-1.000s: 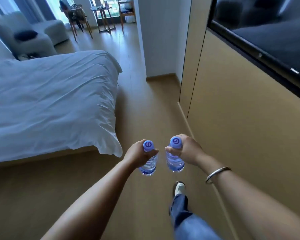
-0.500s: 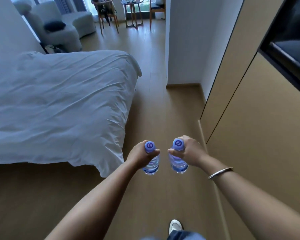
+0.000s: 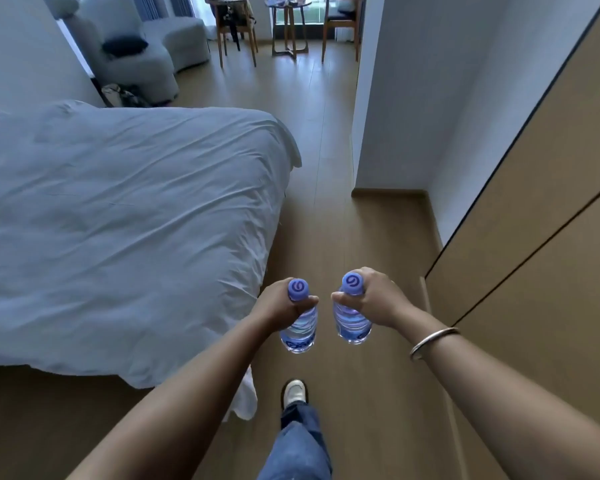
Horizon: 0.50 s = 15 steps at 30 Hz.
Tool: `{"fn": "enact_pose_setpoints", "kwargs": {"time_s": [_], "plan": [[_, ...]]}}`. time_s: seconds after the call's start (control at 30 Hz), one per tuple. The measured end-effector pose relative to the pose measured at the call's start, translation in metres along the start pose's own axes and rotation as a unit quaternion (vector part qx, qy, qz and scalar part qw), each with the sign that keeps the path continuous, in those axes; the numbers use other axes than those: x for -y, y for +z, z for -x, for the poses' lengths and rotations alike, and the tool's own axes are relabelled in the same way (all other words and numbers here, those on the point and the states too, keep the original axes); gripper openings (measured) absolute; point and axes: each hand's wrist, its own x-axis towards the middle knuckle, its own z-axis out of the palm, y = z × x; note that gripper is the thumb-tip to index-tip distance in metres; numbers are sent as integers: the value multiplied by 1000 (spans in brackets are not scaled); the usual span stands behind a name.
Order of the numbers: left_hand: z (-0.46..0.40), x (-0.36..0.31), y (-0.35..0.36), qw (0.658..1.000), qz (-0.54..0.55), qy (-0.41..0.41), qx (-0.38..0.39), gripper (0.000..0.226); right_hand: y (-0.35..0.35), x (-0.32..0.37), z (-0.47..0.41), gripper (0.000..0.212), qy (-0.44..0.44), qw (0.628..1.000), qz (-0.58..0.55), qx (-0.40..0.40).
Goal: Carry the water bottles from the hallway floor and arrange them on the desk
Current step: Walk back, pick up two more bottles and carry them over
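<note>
I carry two clear water bottles with purple caps, held upright over the wooden floor. My left hand [image 3: 278, 306] grips the neck of the left bottle [image 3: 300, 329]. My right hand [image 3: 378, 299], with a silver bangle on its wrist, grips the neck of the right bottle [image 3: 352, 323]. The bottles hang side by side with a small gap between them. No desk is plainly in view; a small round table [image 3: 288, 8] stands far ahead by the window.
A bed with a white duvet [image 3: 125, 230] fills the left side. A white wall corner [image 3: 388, 116] and tan wood panels [image 3: 541, 237] line the right. Wooden chairs [image 3: 236, 26] and a white armchair [image 3: 132, 50] stand ahead. My foot [image 3: 293, 393] steps along the aisle.
I have walked forward along the aisle past the bed's foot; the far seating area has come closer. Both hands keep the same hold on the bottles.
</note>
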Motion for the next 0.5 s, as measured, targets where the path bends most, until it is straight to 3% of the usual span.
{"fn": "enact_pose_setpoints", "kwargs": {"time_s": [0.5], "plan": [[-210, 10, -113, 1000, -11, 15, -8, 25, -53, 43, -217, 32, 24, 998, -17, -50]]}}
